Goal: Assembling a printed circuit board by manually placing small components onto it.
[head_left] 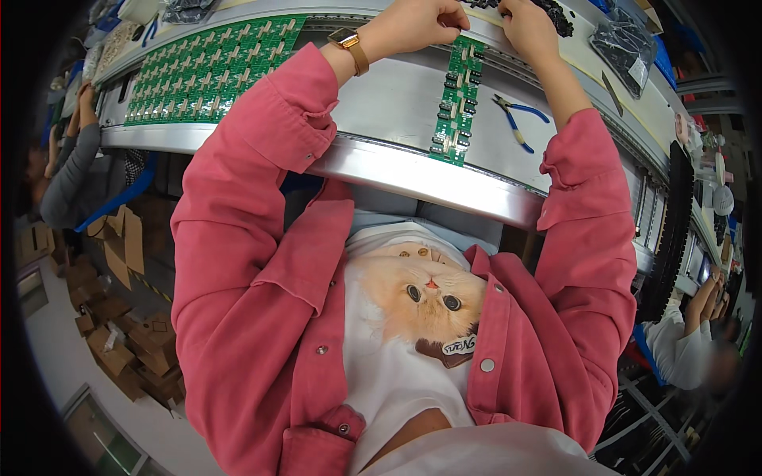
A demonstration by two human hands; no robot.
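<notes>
A narrow green circuit board [456,107] lies across the metal rails in front of me, with black and pale parts along it. My left hand [417,28] is at its far end, fingers pinched together; whatever is between them is too small to make out. Beside a heap of small black components [558,17] is my right hand [530,32], its fingertips closed together at the top edge of the picture. I cannot see what those fingers hold. Blue-handled pliers [514,119] rest with jaws apart to the right of the narrow board.
A large panel of green circuit boards [210,71] lies on the rails at left. A thin pointed metal tool [612,94] and a clear bag of dark parts [625,55] are at far right. Cardboard boxes [131,349] stand on the floor. People work at both sides.
</notes>
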